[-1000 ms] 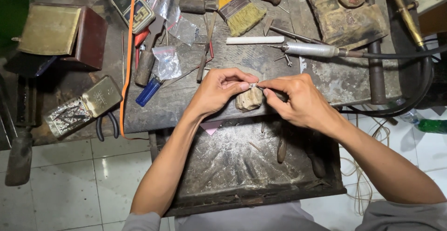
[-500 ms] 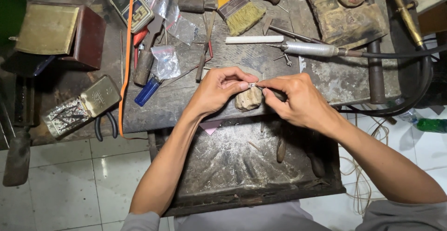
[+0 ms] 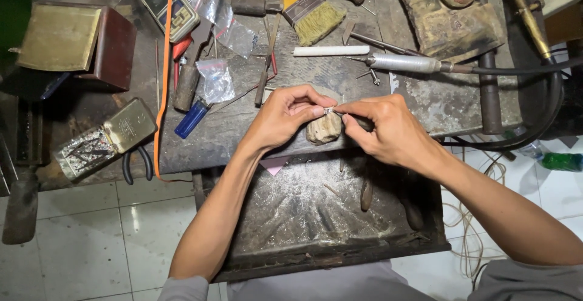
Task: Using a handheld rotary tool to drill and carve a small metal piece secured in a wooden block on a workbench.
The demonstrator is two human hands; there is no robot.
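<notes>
— What packaging lies on the workbench?
— Two small clear plastic zip bags (image 3: 217,77) left of centre, a gold rectangular tin (image 3: 129,125) at the left edge, and a brown-and-gold square box (image 3: 76,43) at upper left.

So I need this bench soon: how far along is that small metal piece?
Mid-work. The left hand pinches a small metal piece on the bench peg; the right hand works a tool against it. Filings already lie in the tray. How much remains cannot be told.

Left hand (image 3: 285,119) fingers pinched, right hand (image 3: 388,128) fingers curled, fingertips meeting
</notes>
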